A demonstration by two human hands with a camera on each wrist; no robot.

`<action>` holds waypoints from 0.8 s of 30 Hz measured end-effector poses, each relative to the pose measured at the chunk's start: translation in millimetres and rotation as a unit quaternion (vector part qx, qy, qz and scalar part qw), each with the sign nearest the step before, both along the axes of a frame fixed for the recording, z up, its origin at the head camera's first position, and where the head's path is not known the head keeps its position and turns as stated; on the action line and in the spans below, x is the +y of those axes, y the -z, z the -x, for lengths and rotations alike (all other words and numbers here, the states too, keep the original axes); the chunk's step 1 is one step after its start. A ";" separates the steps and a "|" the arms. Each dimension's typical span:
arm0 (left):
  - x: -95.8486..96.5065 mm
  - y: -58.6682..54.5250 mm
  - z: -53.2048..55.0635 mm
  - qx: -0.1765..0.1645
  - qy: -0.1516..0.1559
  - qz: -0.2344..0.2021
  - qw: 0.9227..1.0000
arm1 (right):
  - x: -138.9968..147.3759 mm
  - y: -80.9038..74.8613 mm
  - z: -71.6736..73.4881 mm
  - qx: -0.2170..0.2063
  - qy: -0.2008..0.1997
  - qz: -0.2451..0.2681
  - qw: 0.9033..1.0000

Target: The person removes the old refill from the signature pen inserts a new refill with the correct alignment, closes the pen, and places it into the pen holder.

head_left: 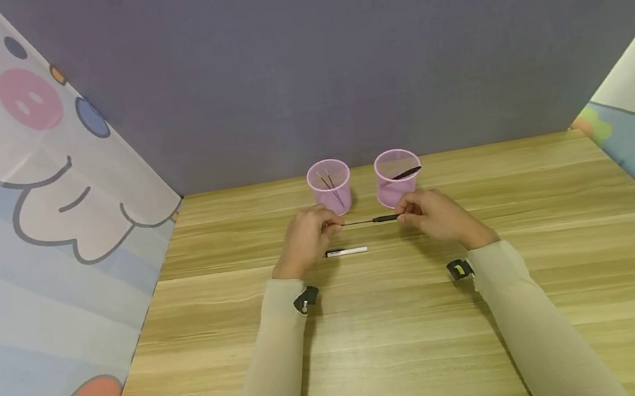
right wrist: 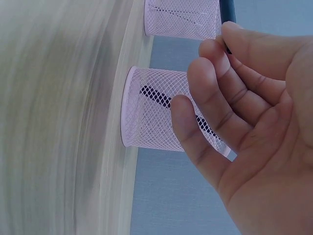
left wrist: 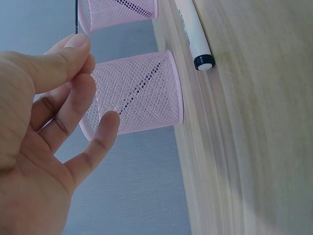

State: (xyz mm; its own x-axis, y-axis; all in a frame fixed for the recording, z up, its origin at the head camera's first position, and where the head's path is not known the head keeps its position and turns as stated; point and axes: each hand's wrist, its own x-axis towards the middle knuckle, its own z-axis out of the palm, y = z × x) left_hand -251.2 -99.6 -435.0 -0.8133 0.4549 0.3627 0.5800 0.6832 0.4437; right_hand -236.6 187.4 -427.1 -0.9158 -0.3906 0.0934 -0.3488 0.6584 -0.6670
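Note:
In the head view my left hand (head_left: 308, 238) pinches the left end of a thin dark rod (head_left: 358, 223), like a pen refill, between thumb and fingertips. Its other end runs into a thicker black, pen-like barrel (head_left: 384, 218). My right hand (head_left: 434, 215) pinches that barrel at its right end. Rod and barrel lie in one line above the table, just in front of two pink mesh cups. The left wrist view shows the rod (left wrist: 77, 17) upright in the pinch, the lower fingers spread loosely. In the right wrist view the barrel (right wrist: 227, 13) is partly hidden by fingers.
The left cup (head_left: 340, 202) holds several thin sticks (head_left: 327, 182). A black pen (head_left: 406, 173) leans in the right cup (head_left: 391, 197). Nearer me, a white marker (head_left: 351, 250) with a black end lies on the wooden table (head_left: 394, 353). A grey panel (head_left: 356, 51) stands behind.

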 end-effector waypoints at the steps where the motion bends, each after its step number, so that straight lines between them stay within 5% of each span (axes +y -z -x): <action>1: -0.3 0.2 0.0 -0.001 -0.001 0.000 1.000 | 0.0 -0.3 -0.3 -0.001 0.000 0.000 1.000; 24: -3.2 -1.0 -0.6 -0.011 -0.015 0.012 1.000 | 2.5 0.9 0.8 0.022 0.000 0.000 1.000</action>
State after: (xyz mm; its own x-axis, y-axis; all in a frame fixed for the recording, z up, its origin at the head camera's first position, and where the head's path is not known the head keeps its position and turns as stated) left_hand -250.6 -102.8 -434.0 -0.8349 0.4376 0.3339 0.5486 0.7109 0.4400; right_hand -237.4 189.9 -428.0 -0.9104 -0.3914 0.1340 -0.3789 0.6586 -0.6501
